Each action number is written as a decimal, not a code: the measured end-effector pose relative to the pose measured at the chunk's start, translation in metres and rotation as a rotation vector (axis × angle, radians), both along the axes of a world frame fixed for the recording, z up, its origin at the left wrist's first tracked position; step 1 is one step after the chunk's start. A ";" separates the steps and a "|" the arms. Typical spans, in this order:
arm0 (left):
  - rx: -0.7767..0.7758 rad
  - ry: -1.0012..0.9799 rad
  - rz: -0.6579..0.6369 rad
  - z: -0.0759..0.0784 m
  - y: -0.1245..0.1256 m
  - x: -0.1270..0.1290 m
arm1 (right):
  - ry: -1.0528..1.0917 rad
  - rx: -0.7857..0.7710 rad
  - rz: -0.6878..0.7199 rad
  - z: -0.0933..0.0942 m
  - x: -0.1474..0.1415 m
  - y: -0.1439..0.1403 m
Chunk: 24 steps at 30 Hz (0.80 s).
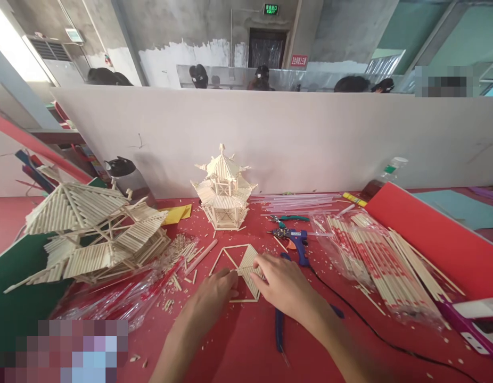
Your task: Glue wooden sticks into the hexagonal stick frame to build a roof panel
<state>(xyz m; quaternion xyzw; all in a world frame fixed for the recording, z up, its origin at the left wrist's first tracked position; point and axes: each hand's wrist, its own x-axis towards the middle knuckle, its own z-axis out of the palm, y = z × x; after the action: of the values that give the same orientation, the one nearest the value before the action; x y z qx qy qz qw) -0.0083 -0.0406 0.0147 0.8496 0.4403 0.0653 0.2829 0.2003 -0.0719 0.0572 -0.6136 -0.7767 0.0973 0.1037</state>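
Note:
A flat stick frame lies on the red table, part of it covered by a panel of wooden sticks laid side by side. My left hand is closed at the frame's middle, its fingertips pinched at the panel's left edge. Anything tiny between those fingertips is hidden. Over the panel's right side, my right hand bends its fingers and grips the frame, thumb low and index finger higher. Behind both hands stands a small pagoda model of sticks. A blue hot glue gun lies beyond my right hand.
At left sits a larger stick pavilion, with loose stick pieces nearby. Bagged sticks lie at right. Green-handled pliers rest near the glue gun. Blue-handled cutters lie close to my right forearm. A white partition closes the back.

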 end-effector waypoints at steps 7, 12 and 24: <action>0.031 0.033 0.055 -0.004 -0.002 -0.003 | 0.212 0.030 0.038 -0.026 -0.005 0.000; 0.008 -0.021 0.128 0.000 -0.004 -0.003 | 0.254 0.031 0.035 -0.032 -0.001 0.001; -0.310 -0.676 0.377 0.010 0.007 0.008 | 0.576 -0.006 0.026 -0.037 -0.015 0.002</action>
<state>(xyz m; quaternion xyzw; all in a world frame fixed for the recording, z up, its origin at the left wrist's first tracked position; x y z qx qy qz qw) -0.0005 -0.0339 0.0243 0.6321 0.4750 0.3242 0.5194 0.1848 -0.0696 0.0198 -0.5511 -0.7226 0.2713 0.3169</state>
